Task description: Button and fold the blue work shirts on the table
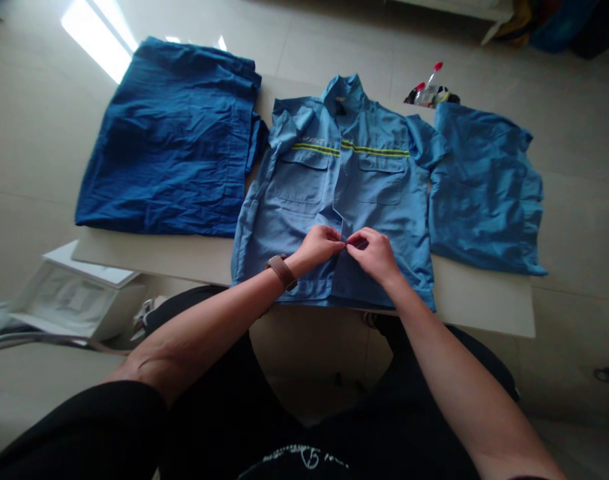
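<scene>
A light blue work shirt [299, 180] lies front side up, collar away from me, with a yellow-striped band across the chest and two flap pockets. My left hand [323, 245], with a brown-strapped watch [281, 272] on its wrist, pinches the front placket low on the shirt. From the other side my right hand [373, 252] pinches the same placket, its fingertips meeting the left ones. Cloth is lifted slightly there; any button between the fingers is too small to make out. Above the hands the front edges lie together up to the collar, which stands open.
Dark blue folded trousers [174, 140] lie at the left of the white table [484, 300]. Another folded blue garment [487, 190] lies at the right. Bottles with red caps [431, 87] stand beyond the table. A white box [74, 293] sits at the lower left.
</scene>
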`<state>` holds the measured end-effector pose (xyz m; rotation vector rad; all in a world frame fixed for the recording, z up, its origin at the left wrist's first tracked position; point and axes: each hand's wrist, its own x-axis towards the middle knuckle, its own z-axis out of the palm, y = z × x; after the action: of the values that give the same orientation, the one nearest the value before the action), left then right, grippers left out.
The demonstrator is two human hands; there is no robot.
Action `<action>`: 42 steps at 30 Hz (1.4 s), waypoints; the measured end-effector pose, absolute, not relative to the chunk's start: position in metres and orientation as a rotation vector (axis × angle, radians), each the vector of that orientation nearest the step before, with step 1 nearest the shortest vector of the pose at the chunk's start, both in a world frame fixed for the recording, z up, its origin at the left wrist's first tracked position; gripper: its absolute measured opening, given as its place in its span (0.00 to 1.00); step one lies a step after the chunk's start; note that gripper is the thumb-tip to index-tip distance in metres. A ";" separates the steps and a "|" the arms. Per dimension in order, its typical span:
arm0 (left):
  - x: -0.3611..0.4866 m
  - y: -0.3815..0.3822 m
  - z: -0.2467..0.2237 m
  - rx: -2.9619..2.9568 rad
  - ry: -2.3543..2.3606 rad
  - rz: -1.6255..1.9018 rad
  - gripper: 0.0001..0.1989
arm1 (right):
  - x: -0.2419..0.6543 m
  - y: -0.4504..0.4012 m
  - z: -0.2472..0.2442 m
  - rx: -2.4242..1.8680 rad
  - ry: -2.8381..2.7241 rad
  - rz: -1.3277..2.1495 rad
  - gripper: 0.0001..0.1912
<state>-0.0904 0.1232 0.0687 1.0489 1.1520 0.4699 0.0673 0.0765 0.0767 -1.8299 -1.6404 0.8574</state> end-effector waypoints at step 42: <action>-0.088 0.127 0.073 0.920 1.069 0.608 0.15 | 0.071 0.084 0.062 -1.748 -1.147 1.157 0.14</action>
<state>-0.0878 0.1270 0.0728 0.9204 1.0691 0.6077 0.0714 0.0843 0.0619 -1.7483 -1.1466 1.1571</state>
